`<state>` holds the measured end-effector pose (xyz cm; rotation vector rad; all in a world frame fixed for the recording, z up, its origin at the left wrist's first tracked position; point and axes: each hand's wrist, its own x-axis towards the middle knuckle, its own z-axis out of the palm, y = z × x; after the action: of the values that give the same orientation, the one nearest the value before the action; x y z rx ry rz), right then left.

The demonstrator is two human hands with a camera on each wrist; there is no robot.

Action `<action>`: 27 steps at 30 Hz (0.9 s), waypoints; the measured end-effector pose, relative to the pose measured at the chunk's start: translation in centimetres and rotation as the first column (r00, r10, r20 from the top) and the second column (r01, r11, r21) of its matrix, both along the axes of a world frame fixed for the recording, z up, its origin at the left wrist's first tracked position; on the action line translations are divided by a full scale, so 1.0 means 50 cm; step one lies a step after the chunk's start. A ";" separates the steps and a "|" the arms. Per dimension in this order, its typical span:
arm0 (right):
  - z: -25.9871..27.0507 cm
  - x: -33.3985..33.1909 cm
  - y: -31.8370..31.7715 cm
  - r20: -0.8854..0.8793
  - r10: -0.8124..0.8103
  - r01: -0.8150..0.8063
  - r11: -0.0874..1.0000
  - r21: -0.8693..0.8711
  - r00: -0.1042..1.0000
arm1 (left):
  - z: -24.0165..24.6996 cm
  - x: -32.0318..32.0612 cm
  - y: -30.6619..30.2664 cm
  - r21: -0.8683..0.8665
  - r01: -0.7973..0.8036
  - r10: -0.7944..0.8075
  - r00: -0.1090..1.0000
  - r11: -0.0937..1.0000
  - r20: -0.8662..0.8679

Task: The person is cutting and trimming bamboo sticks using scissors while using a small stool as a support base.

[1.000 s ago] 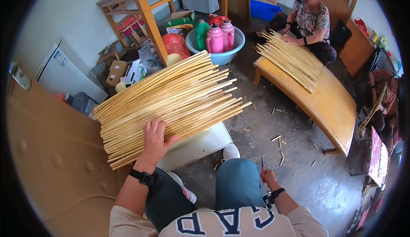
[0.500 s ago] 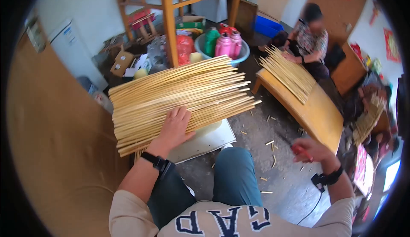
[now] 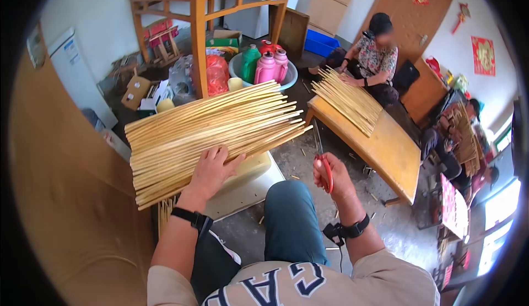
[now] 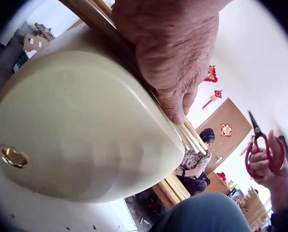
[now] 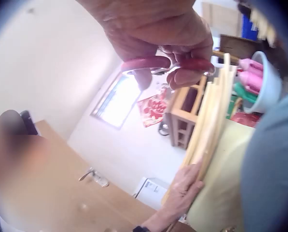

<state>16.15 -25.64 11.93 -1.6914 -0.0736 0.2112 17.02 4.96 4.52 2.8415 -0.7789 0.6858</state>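
Observation:
A wide layer of thin, straw-coloured sticks (image 3: 187,135) lies side by side in front of me, with uneven ends at the right. My left hand (image 3: 212,169) rests on its near part, fingers spread on top and thumb toward the near edge. Beneath the sticks is a smooth cream rounded object (image 4: 86,121) with a small gold fitting (image 4: 13,157). My right hand (image 3: 337,176) grips red-handled scissors (image 3: 329,175), fingers through the loops. Their dark blades (image 4: 256,126) point up and away, close to the right-hand stick ends in the head view.
Another person (image 3: 372,58) sits behind a low wooden table (image 3: 391,157) bearing similar sticks (image 3: 350,99). Several cut pieces lie on the floor (image 3: 295,154). A blue basin (image 3: 293,77) holds thermos flasks. A tall wooden table (image 3: 198,8) stands behind; a brown panel (image 3: 66,196) borders my left.
My right hand has swung up from beside my knee with the scissors, then inward toward the stick ends. My left hand stays on the sticks. The head view has shifted.

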 end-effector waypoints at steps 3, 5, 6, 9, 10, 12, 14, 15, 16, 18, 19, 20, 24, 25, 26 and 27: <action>-0.084 -0.004 -0.034 -0.095 -0.138 0.142 0.989 0.042 0.986 | 0.007 -0.008 -0.005 0.047 -0.010 0.011 1.000 0.999 -0.027; -0.135 0.005 -0.056 -0.176 -0.136 0.132 0.991 -0.036 0.975 | 0.006 -0.012 -0.007 0.064 0.008 -0.003 0.998 0.998 -0.067; -0.148 0.008 -0.059 -0.206 -0.118 0.098 0.990 -0.106 0.971 | 0.007 -0.012 -0.008 0.097 -0.018 0.024 0.998 0.995 -0.054; -0.211 0.029 -0.078 -0.194 -0.029 0.011 0.996 -0.091 0.981 | 0.011 -0.012 -0.018 0.127 -0.033 0.044 0.996 0.991 -0.083; -0.247 0.039 -0.090 -0.145 -0.015 -0.007 0.988 -0.154 0.989 | 0.010 -0.011 -0.019 0.102 -0.037 0.049 0.992 0.994 -0.117; -0.254 0.044 -0.093 -0.158 0.013 -0.034 0.991 -0.128 0.987 | 0.003 -0.009 -0.015 0.164 -0.031 0.050 0.992 0.986 -0.116; -0.260 0.051 -0.093 -0.130 0.050 -0.068 0.989 -0.135 0.990 | 0.003 -0.008 -0.016 0.212 -0.028 0.051 0.993 0.977 -0.102; -0.256 0.053 -0.092 -0.135 0.042 -0.058 0.992 -0.116 0.990 | 0.007 -0.009 -0.017 0.209 -0.011 0.034 0.994 0.978 -0.107; -0.246 0.053 -0.092 -0.121 0.067 -0.084 0.986 -0.142 0.990 | 0.011 -0.009 -0.019 0.202 0.007 0.015 0.994 0.979 -0.110; -0.240 0.059 -0.091 -0.079 0.102 -0.115 0.975 -0.189 0.992 | 0.013 -0.006 -0.023 0.230 0.024 0.001 0.994 0.973 -0.107; -0.243 0.061 -0.092 -0.082 0.091 -0.104 0.978 -0.179 0.992 | 0.014 -0.005 -0.025 0.244 0.024 0.000 0.995 0.969 -0.100; -0.247 0.061 -0.092 -0.071 0.126 -0.135 0.979 -0.154 0.990 | 0.015 -0.005 -0.026 0.254 0.036 -0.009 0.994 0.966 -0.105; -0.278 0.065 -0.089 -0.053 0.158 -0.160 0.987 -0.034 0.986 | 0.011 -0.003 -0.026 0.239 0.045 -0.009 0.989 0.970 -0.150; -0.286 0.064 -0.088 -0.050 0.160 -0.160 0.987 0.009 0.986 | 0.009 -0.003 -0.025 0.232 0.040 -0.002 0.987 0.972 -0.161; -0.294 0.065 -0.088 -0.056 0.154 -0.154 0.988 0.013 0.986 | 0.007 -0.002 -0.025 0.235 0.048 -0.008 0.986 0.971 -0.167; -0.301 0.067 -0.087 -0.057 0.161 -0.160 0.987 0.026 0.985 | 0.006 -0.003 -0.025 0.231 0.044 -0.006 0.986 0.972 -0.165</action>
<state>19.50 -30.01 -3.12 -1.6583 -0.1680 0.3790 16.88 3.73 4.82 3.0410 -0.9217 0.3718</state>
